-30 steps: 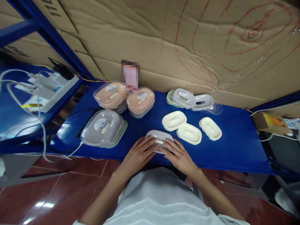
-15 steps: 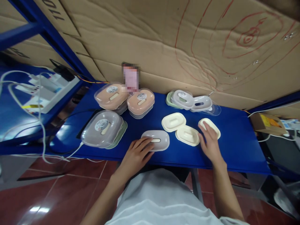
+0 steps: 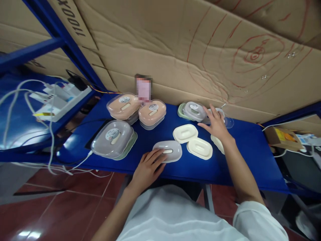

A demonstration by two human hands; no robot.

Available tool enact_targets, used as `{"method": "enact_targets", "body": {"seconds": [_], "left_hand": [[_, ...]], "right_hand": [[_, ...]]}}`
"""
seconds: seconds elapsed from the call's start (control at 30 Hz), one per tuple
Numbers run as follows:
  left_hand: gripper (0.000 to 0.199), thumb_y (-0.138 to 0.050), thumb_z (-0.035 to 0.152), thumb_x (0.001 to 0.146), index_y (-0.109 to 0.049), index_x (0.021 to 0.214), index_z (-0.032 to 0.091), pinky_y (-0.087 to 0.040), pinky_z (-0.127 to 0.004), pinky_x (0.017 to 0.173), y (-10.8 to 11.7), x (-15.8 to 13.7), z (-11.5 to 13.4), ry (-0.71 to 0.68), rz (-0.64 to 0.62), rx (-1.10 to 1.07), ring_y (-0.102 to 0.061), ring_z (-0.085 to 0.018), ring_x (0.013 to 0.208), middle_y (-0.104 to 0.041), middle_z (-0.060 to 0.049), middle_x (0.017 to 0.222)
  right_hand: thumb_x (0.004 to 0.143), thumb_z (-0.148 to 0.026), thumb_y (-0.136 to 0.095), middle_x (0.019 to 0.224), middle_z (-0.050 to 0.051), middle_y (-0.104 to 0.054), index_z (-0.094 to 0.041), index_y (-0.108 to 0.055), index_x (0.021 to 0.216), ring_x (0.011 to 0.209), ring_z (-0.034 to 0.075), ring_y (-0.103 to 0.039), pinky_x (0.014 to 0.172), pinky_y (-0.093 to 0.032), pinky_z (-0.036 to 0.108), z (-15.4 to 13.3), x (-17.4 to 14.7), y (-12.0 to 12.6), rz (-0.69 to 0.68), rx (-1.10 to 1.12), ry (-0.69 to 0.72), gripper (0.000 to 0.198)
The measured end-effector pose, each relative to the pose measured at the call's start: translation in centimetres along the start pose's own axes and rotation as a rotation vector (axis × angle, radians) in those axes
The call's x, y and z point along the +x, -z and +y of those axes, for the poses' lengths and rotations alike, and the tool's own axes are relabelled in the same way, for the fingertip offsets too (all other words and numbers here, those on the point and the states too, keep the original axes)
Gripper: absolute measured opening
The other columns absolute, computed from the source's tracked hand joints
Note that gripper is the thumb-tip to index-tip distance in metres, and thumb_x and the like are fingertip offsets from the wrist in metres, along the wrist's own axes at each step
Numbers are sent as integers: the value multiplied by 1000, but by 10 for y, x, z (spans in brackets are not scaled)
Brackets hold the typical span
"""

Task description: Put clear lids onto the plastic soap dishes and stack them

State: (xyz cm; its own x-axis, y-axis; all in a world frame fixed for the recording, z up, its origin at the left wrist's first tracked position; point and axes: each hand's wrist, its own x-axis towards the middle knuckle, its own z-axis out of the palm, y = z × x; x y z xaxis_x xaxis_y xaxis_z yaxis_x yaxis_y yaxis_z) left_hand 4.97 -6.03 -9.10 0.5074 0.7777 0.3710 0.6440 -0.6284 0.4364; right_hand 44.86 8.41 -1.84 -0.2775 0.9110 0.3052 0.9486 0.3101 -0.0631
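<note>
My left hand point(image 3: 149, 163) rests over the left end of a grey oval lid point(image 3: 175, 151) with a cream bar in its middle slot, fingers lying along its top. My right hand point(image 3: 215, 123) is at the back, fingers spread over a small grey lid point(image 3: 221, 114) with a dark slot, partly hidden by it; contact cannot be made out. Left of it a grey lid with a round label point(image 3: 194, 110) sits on a green piece point(image 3: 181, 112). Between my hands lie two cream oval pieces point(image 3: 185, 133), edges touching. Another cream oval piece point(image 3: 217, 143) is partly covered by my right forearm.
At left stand two peach-lidded boxes point(image 3: 152, 112) and a larger grey-lidded box point(image 3: 112, 139) on a green one. Behind them a phone-like object point(image 3: 143, 87), blurred, leans against cardboard point(image 3: 165, 60). White cables point(image 3: 51, 140) hang at left; an open carton point(image 3: 283, 138) is at right.
My right hand has left the rightmost cream piece and moved back to the small grey lid, fingers spreading. The left hand stays on its lid. The view has shifted slightly.
</note>
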Motion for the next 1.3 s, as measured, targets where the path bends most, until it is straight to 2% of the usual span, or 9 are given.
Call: {"method": "enact_targets", "body": {"seconds": [0.1, 0.2, 0.37, 0.5, 0.67, 0.87, 1.0, 1.1, 1.3], "left_hand": [[32, -61, 27, 107, -69, 138, 27, -53, -47, 113, 1, 4, -5, -29, -21, -41, -60, -28, 144, -67, -11, 151], [30, -61, 26, 107, -69, 136, 26, -52, -46, 114, 4, 4, -11, -55, -23, -64, -59, -26, 144, -68, -10, 150], [30, -61, 25, 107, -68, 136, 26, -54, -46, 110, 6, 3, -13, -31, 10, -27, -63, -28, 140, -66, -12, 151], [30, -65, 23, 104, -67, 134, 26, -56, -48, 110, 5, 2, -11, -35, 57, -12, -63, -30, 139, -63, -14, 153], [59, -74, 24, 99, -53, 154, 27, -55, -52, 116, 4, -1, -13, 37, 191, -55, -52, -35, 151, -44, -19, 166], [63, -73, 24, 100, -49, 158, 30, -54, -56, 118, 4, 0, -19, 1, 145, -109, -52, -34, 150, -48, -16, 164], [61, -74, 27, 100, -52, 157, 31, -55, -57, 117, 6, 0, -21, 22, 155, -135, -54, -33, 148, -49, -15, 163], [58, -75, 31, 99, -55, 154, 30, -55, -57, 117, 10, 0, -22, 39, 122, -168, -55, -33, 147, -49, -16, 163], [58, -73, 30, 101, -54, 155, 30, -56, -52, 118, 14, -11, -27, 26, 107, -206, -55, -31, 149, -47, -15, 166]], "right_hand": [[103, -59, -60, 174, 22, -37, -22, -42, 166, 159, 37, -40, 126, -33, 62, -12, 28, -6, -49, 103, -1, 75], [106, -57, -55, 165, 21, -50, -19, -56, 156, 152, 34, -51, 123, -43, 54, -15, 38, -11, 17, 197, -30, 63], [106, -59, -55, 168, 16, -47, -26, -58, 155, 151, 35, -52, 123, -43, 57, -36, -7, -3, 206, 93, -74, 59], [106, -53, -59, 166, 15, -50, -28, -57, 156, 152, 35, -51, 122, -46, 56, -64, -54, 0, 183, 144, -35, 56], [104, -43, -67, 166, 15, -50, -29, -52, 159, 151, 35, -53, 120, -50, 55, -115, -86, -14, 77, 359, 151, 59], [105, -34, -65, 169, 17, -44, -30, -46, 164, 155, 35, -47, 122, -48, 56, -158, -96, -31, -66, 344, 347, 62], [107, -33, -62, 169, 21, -41, -27, -40, 168, 156, 35, -44, 122, -48, 57, -162, -97, -34, -71, 292, 351, 66], [107, -36, -62, 166, 21, -45, -27, -37, 169, 153, 35, -49, 119, -51, 55, -164, -100, -37, -64, 269, 356, 68], [105, -33, -66, 163, 21, -47, -28, -47, 164, 151, 37, -49, 119, -50, 59, -170, -102, -39, -12, 230, 410, 61]]}}
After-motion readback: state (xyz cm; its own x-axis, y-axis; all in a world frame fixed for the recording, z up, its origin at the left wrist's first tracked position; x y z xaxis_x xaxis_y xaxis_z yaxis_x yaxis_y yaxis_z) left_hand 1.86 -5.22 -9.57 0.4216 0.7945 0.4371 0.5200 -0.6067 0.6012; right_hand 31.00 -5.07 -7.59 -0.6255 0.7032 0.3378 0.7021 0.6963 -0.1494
